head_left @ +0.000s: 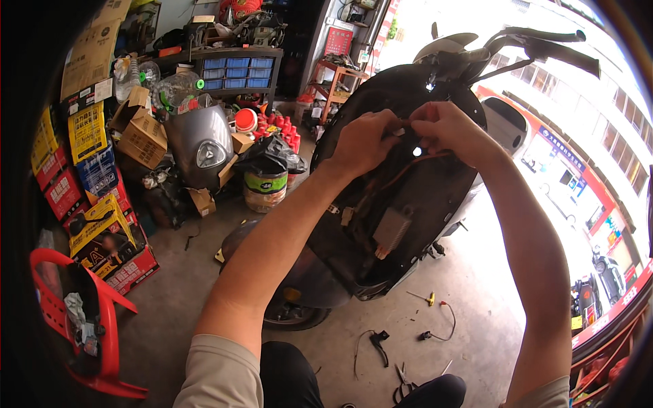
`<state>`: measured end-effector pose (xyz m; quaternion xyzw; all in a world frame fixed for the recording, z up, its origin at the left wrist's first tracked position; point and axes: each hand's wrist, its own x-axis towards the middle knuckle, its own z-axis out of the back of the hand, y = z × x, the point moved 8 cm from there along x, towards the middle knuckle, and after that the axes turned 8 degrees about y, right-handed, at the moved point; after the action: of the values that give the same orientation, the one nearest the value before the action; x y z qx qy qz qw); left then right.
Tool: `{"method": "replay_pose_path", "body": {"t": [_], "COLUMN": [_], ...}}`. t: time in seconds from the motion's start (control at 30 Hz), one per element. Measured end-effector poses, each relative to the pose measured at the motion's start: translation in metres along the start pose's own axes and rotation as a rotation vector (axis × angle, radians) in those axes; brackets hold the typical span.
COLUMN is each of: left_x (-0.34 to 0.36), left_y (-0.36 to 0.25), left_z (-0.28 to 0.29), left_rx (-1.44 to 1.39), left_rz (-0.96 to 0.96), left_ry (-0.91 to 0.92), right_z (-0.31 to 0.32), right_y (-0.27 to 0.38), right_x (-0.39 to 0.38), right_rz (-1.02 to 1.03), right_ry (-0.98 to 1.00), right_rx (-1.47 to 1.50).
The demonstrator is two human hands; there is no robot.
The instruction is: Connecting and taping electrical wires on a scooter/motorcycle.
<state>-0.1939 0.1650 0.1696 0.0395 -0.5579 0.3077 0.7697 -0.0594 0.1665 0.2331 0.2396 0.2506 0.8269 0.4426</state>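
Observation:
Both my hands are raised in front of the opened black body of a scooter [435, 204]. My left hand [367, 144] is closed in a pinch on a small pale piece [399, 131] at its fingertips. Close beside it, my right hand [445, 132] pinches with thumb and fingers; what it holds is too small to make out. An orange wire [411, 163] runs below the hands inside the shell. Lower in the cavity sit a silver finned box [392, 231] and a pale connector [347, 216]. The handlebar [524, 44] rises above at the right.
On the floor lie a yellow-handled screwdriver [430, 298], a short cable [452, 321], a brake lever [379, 347] and scissors [404, 387]. A red plastic chair [109, 326] and stacked boxes [112, 234] stand left. Behind are a grey scooter panel [197, 146] and a tub [265, 190].

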Motion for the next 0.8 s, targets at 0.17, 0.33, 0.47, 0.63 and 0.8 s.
{"method": "replay_pose_path", "body": {"t": [0.17,0.33,0.47,0.63,0.8], "left_x": [0.0,0.003,0.003,0.003,0.003], "left_y": [0.004,0.006,0.01,0.013,0.013], "left_z": [-0.001,-0.003,-0.003,-0.004,-0.003], "left_rx": [-0.018,-0.064,-0.074,-0.119,-0.124], "left_rz": [0.048,0.034,0.062,0.102,0.124], "left_ry": [0.005,-0.01,0.017,0.015,-0.005], "right_z": [0.001,0.004,-0.005,-0.008,-0.006], "right_y": [0.004,-0.004,0.0,0.006,0.007], "right_x": [-0.008,0.003,0.001,-0.002,-0.006], "right_rz": [0.055,0.146,0.161,0.08,0.033], "right_ry": [-0.019,-0.155,-0.266,-0.22,-0.212], "right_rx": [-0.006,-0.298,-0.416,-0.4,-0.496]}}
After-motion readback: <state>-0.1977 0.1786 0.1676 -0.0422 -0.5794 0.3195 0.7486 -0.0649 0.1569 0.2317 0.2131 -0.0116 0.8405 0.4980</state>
